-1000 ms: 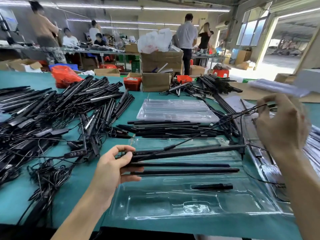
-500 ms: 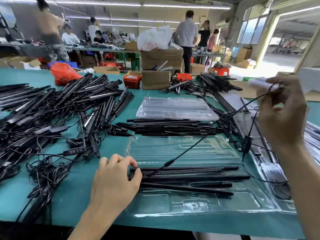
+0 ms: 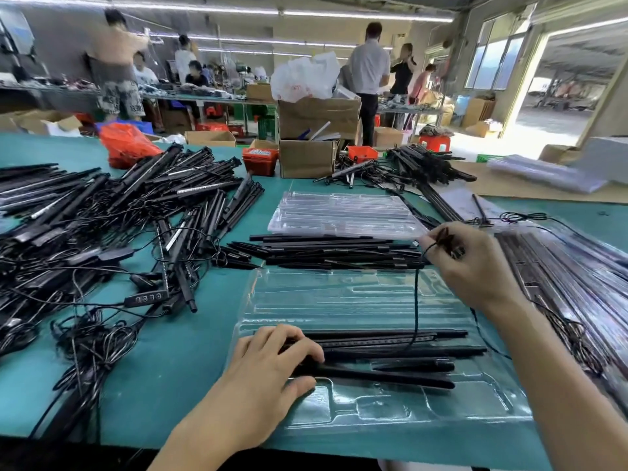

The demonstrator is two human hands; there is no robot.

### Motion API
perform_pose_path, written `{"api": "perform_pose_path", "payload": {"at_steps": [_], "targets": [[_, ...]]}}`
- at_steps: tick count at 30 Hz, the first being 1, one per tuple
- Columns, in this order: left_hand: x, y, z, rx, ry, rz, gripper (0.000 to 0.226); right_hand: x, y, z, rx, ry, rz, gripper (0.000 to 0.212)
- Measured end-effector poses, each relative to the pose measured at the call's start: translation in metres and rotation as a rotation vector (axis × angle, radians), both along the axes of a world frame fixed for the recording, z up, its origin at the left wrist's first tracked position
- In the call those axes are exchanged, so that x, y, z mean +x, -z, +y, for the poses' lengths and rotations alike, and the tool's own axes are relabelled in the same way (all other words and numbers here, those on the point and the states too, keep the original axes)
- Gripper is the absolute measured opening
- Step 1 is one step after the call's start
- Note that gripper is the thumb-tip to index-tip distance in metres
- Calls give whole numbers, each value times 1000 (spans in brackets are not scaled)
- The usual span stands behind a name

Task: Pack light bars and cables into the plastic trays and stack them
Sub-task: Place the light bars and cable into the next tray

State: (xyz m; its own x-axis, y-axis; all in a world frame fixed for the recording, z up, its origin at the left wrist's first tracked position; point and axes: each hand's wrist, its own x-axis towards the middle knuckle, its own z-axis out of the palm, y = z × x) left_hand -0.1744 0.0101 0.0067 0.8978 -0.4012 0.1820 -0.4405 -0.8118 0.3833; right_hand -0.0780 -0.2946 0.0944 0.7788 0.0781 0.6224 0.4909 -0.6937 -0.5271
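Light bars (image 3: 390, 351), black and thin, lie side by side across the near half of a clear plastic tray (image 3: 356, 300) that sits on the green table (image 3: 176, 351) right in front of the person. The left hand (image 3: 268, 372) rests on the left ends of those bars, fingers curled over them and thumb against the nearest bar, pressing them into the tray. A thin black cable (image 3: 416, 300) rises from the bars over the tray's far half to the right hand (image 3: 475, 266), which hovers above the tray's far right corner and pinches a small coiled bunch of the cable between thumb and fingertips.

Just beyond the tray lies a loose row of more black bars (image 3: 326, 251), and beyond that a stack of empty trays (image 3: 339, 212). To the right of the tray, packed trays (image 3: 560, 273) holding bars and cables are piled, partly under the right forearm. To the left of the tray, a big tangled heap of bars and cables (image 3: 112, 226) covers the table, with an inline switch (image 3: 146, 298) at its near edge. Farther back from the tray stand cardboard boxes (image 3: 316, 137), a red bag (image 3: 127, 144) and a small red bin (image 3: 260, 160); behind them several people stand or sit at other tables.
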Motion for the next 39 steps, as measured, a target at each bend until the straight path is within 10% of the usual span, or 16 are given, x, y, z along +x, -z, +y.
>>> {"api": "perform_pose_path", "payload": {"at_steps": [31, 34, 39], "targets": [[3, -15, 23, -74, -76, -41, 20, -22, -18, 24, 287, -145, -105, 28], [-9, -38, -1, -325, -67, -106, 21, -29, -34, 39, 364, -229, -22, 25], [-28, -64, -70, -438, 95, 215, 49, -34, -67, 58, 453, -255, 140, 25]]}}
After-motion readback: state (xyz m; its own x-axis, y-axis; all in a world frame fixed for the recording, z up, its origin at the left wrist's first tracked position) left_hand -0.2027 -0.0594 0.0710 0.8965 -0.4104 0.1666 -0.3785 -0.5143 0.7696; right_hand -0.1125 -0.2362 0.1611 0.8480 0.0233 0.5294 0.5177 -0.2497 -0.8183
